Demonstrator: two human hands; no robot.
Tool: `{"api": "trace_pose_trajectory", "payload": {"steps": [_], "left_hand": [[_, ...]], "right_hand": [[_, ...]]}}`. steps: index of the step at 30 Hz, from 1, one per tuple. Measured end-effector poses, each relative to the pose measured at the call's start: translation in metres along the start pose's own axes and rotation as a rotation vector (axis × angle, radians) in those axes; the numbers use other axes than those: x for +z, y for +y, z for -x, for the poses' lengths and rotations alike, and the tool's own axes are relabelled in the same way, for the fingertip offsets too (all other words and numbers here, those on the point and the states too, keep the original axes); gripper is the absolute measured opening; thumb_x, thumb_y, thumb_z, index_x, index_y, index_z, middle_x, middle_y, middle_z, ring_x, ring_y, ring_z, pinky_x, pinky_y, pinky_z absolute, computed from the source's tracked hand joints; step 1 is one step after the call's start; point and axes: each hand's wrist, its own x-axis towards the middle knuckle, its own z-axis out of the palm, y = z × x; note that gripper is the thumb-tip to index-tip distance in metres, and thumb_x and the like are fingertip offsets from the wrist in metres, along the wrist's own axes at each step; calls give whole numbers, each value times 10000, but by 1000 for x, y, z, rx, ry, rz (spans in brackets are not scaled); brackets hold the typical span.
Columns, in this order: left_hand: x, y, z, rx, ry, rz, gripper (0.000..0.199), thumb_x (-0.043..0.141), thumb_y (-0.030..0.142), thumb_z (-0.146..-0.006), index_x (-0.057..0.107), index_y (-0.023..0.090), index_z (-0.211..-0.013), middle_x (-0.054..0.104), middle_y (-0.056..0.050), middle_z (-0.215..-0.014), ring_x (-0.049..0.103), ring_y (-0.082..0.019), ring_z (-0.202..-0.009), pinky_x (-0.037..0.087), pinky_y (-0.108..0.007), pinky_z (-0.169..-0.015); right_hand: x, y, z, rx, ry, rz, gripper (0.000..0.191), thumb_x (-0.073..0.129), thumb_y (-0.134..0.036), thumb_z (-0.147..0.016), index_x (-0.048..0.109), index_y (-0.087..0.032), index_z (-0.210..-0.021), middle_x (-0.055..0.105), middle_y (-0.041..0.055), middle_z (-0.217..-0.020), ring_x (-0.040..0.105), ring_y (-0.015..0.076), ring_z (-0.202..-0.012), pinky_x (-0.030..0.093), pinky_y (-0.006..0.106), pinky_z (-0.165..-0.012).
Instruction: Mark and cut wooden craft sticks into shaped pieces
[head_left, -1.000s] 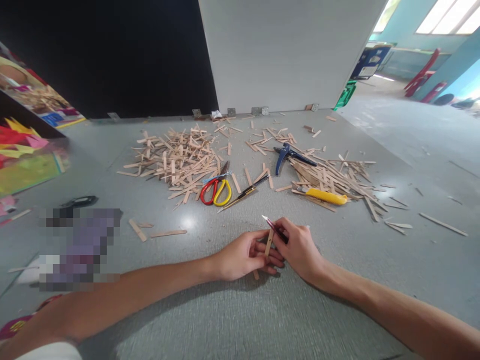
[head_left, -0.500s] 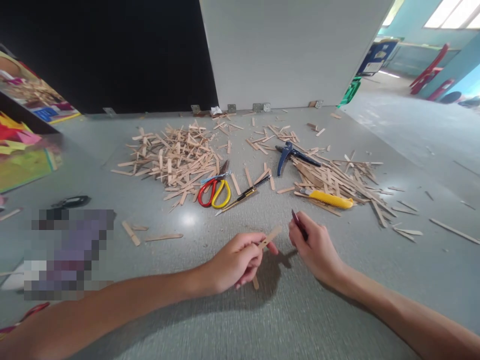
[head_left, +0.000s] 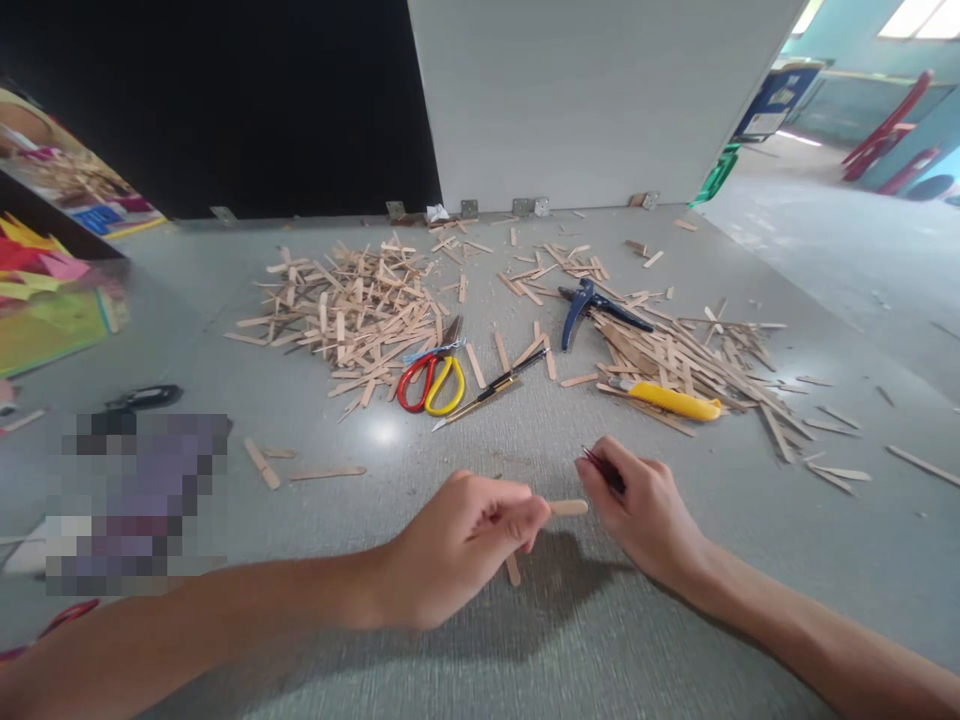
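A wooden stick is in the left hand, its rounded end poking out past the fingertips toward the other hand. The left thumb and fingers are closed on it, and they hide the rest of its length. The right hand, just beside that end but apart from it, has its fingers curled tight around a slim dark red tool — its thin tip points up and away from the person.

Below the left hand, a second stick lies on the grey table, partly hidden by the hand. Farther out, in front of both hands, lie scissors with one red and one yellow handle, and just beside them a slim black and gold tool. A yellow cutter and dark blue pliers rest at the right-hand heap of sticks; a larger, looser heap spreads to the left. Behind everything stand a black panel and a pale grey one — side by side, with small metal hinges along the bottom.
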Motion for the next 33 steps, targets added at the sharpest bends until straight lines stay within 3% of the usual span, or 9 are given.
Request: {"api": "trace_pose_trajectory", "payload": {"steps": [3, 7, 14, 21, 26, 33], "left_hand": [[-2, 7, 3, 30, 61, -95, 526, 286, 506, -1138, 644, 196, -909, 440, 50, -641, 421, -135, -592, 336, -274, -612], [-3, 12, 4, 58, 121, -24, 318, 402, 439, -1123, 588, 211, -1005, 491, 45, -738, 455, -132, -642, 394, -265, -644], [2, 11, 5, 2, -54, 466, 293, 448, 520, -1121, 468, 228, -1111, 574, 38, -770, 541, -120, -584, 497, -245, -564], [4, 14, 8, 9, -112, 549, 366, 510, 538, -1111, 417, 251, -1319, 609, 41, -764, 547, -107, -547, 507, -215, -526], [5, 13, 8, 11, -115, 564, 416, 508, 569, -1104, 374, 256, -1344, 599, 50, -757, 530, -105, -548, 502, -213, -528], [2, 11, 8, -16, -106, 489, 363, 499, 566, -1107, 377, 245, -1225, 617, 47, -783, 555, -109, -574, 499, -237, -548]], "right_hand": [[-3, -2, -1, -22, 21, -22, 272, 449, -298, -1074, 548, -239, -827, 562, -45, -602, 507, 115, -481, 381, 222, -503], [-5, -2, -2, -72, 79, 2, 209, 447, -227, -1061, 625, -223, -951, 682, 14, -748, 656, 155, -628, 481, 241, -608], [-4, 0, -1, -106, 55, 46, 193, 471, -215, -1058, 642, -215, -969, 670, 13, -749, 623, 153, -602, 492, 255, -597], [-4, 1, -1, -102, 20, 55, 198, 461, -210, -1052, 649, -216, -987, 720, 46, -809, 676, 167, -662, 517, 266, -618], [-4, 1, -2, -114, 28, 65, 201, 453, -180, -1045, 646, -210, -996, 742, 60, -842, 691, 168, -672, 525, 267, -617], [-1, 6, -1, -95, 15, 36, 220, 474, -213, -1059, 693, -202, -1083, 782, 84, -904, 738, 194, -735, 555, 280, -633]]}}
